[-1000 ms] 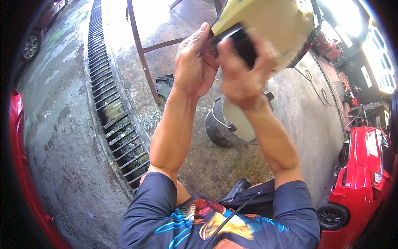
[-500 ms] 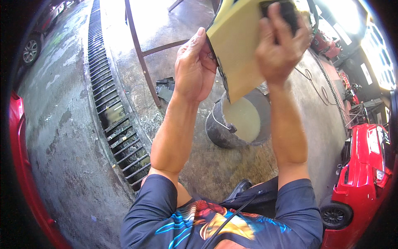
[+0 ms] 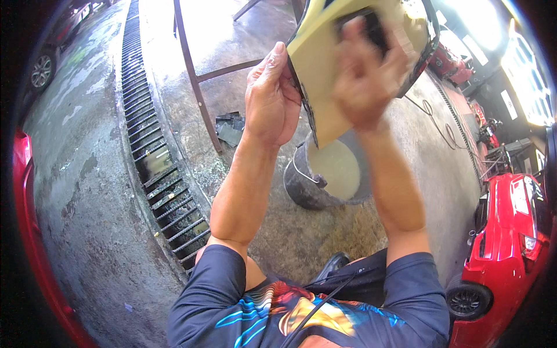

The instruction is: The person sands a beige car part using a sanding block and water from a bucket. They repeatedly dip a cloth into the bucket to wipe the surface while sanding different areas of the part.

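Note:
My left hand [image 3: 270, 98] grips the dark edge of a pale yellow curved panel [image 3: 322, 87] at the top centre, thumb upright along it. My right hand [image 3: 365, 81], blurred by motion, presses a black pad [image 3: 371, 32] against the panel’s surface. Just below the panel’s lower tip is a dark bucket [image 3: 299, 182] holding cloudy, pale liquid [image 3: 337, 174], partly hidden behind my right forearm.
A grated drain [image 3: 139, 110] runs along the left. A metal stand [image 3: 191, 69] and dark scraps [image 3: 229, 130] lie beyond my left arm. Cars stand at both sides, a red one [image 3: 496, 232] at lower right. A looped hose [image 3: 444, 133] lies on the floor.
My right hand with the black pad swept up and rightward across the panel, then moved back down and left. My left hand stays on the edge, slightly lower.

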A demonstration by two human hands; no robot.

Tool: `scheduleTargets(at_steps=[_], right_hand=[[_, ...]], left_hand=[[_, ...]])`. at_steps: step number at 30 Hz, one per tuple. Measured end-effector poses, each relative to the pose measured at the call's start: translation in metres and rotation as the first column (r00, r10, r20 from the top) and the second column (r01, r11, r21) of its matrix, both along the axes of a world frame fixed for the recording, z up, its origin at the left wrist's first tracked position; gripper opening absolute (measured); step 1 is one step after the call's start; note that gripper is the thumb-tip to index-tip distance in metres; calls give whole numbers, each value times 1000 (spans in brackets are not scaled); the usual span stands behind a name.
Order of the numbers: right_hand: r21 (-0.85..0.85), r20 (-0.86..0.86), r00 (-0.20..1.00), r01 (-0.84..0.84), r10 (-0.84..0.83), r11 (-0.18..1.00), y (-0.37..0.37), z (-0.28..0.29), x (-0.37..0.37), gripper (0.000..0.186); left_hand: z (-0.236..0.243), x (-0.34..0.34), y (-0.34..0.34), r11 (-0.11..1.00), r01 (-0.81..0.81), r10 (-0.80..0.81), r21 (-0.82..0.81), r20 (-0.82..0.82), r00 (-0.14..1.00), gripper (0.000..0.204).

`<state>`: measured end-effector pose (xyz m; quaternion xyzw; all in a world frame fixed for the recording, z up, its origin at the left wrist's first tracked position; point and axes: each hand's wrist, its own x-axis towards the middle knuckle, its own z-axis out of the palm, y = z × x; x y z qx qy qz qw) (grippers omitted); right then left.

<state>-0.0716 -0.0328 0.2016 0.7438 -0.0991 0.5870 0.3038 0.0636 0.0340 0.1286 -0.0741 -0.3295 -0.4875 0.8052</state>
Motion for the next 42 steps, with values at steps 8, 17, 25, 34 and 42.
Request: scheduleTargets(at_steps=[8,17,25,34,42], right_hand=[[-34,-63,998,-29,26,999,-9,12,-8,46],[-41,-225,966,-140,128,989,20,-17,2,41],[34,-205,976,-66,72,997,13,-24,-2,47],[30,-77,997,-10,12,999,3,10,-5,47],[5,-146,986,77,-76,997,2,16,-13,45]], left_hand=[[3,0,4,996,-11,14,92,-30,999,35],[4,6,4,993,38,-38,113,-5,999,33],[8,-2,6,988,-29,35,150,-39,999,31],[-1,0,0,998,-35,35,48,1,999,37],[-2,2,-1,999,-11,11,35,-1,1000,37]])
